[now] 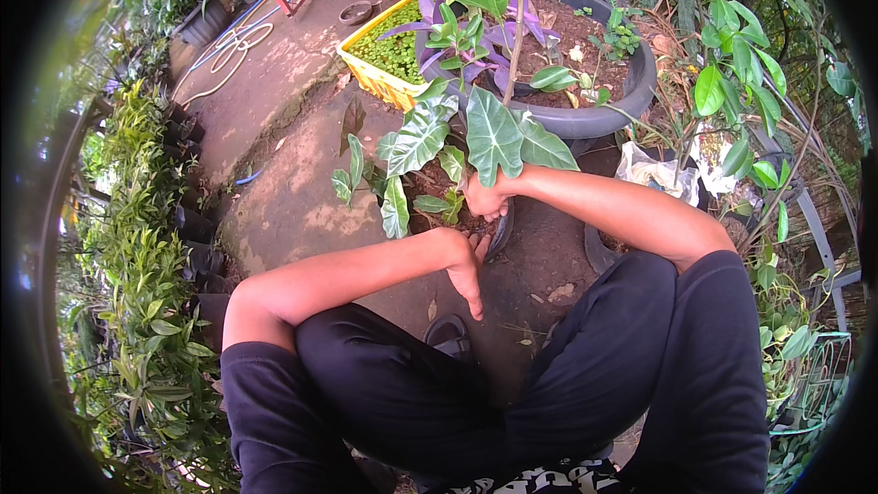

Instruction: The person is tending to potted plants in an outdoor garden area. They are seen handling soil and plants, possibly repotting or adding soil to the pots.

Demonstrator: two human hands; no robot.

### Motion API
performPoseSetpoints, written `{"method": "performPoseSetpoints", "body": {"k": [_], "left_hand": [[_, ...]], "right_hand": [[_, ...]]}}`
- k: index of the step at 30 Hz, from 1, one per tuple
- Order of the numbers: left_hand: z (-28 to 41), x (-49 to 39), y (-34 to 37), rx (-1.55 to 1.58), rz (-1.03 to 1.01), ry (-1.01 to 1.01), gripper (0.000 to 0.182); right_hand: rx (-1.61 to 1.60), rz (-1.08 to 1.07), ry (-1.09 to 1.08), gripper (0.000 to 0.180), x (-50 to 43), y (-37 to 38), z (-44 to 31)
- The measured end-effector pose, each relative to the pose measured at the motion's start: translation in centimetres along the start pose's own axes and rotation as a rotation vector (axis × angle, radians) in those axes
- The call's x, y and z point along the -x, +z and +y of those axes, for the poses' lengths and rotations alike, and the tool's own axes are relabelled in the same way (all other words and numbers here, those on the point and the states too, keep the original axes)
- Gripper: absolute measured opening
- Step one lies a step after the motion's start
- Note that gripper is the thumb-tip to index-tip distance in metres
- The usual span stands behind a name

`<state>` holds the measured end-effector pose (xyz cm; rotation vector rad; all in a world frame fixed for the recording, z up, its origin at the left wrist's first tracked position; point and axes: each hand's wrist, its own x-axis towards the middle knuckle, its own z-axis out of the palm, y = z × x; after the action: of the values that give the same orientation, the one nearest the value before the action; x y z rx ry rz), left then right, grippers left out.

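Observation:
A dark plant pot (504, 233) filled with brown soil stands on the ground before me. In it grow leafy plants, among them one with large arrow-shaped green leaves (492, 134). My left hand (459, 264) rests at the pot's near rim, its fingertips by the soil and the thumb stretched away, holding nothing that I can see. My right hand (487, 199) reaches into the pot's right side beneath a big leaf, fingers curled down at the soil. Whether it grips something is hidden.
Beyond the pot stand a yellow plastic basket (384, 86) of small green plants and a large black tub (583, 123) with soil and purple-leaved plants. A hose (236, 48) lies coiled at upper left. Potted plants (151, 288) line the left; crumpled plastic (658, 171) lies right.

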<state>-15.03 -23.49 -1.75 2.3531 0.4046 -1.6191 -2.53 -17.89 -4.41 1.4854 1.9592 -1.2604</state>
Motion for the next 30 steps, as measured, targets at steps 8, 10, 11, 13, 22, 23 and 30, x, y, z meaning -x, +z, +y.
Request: {"method": "performPoseSetpoints", "body": {"k": [8,10,11,13,22,23,30], "left_hand": [[0.0,0.0,0.1,-0.031,0.019,0.012,0.143],[-0.1,0.0,0.1,-0.016,0.024,0.009,0.143],[-0.1,0.0,0.1,-0.009,0.026,0.007,0.142],[-0.2,0.0,0.1,0.002,0.03,0.0,0.142],[0.1,0.6,-1.5,-0.007,-0.259,0.019,0.133],[-0.1,0.3,-1.3,-0.003,-0.269,0.02,0.133],[-0.2,1.4,-0.8,-0.024,-0.086,-0.038,0.14]], "right_hand": [[-0.07,0.005,-0.006,0.029,0.7,-0.1,-0.6],[-0.082,-0.015,-0.001,0.029,0.4,0.0,-0.4],[-0.09,-0.017,-0.008,0.029,0.2,0.0,-0.3],[-0.106,-0.022,-0.023,0.029,-0.2,0.0,0.0],[-0.085,-0.015,0.03,0.025,0.3,-0.4,-0.6],[-0.064,-0.013,0.03,0.025,0.4,-0.5,-0.6],[0.237,-0.097,0.064,0.024,-0.1,-0.9,-0.3]]}}
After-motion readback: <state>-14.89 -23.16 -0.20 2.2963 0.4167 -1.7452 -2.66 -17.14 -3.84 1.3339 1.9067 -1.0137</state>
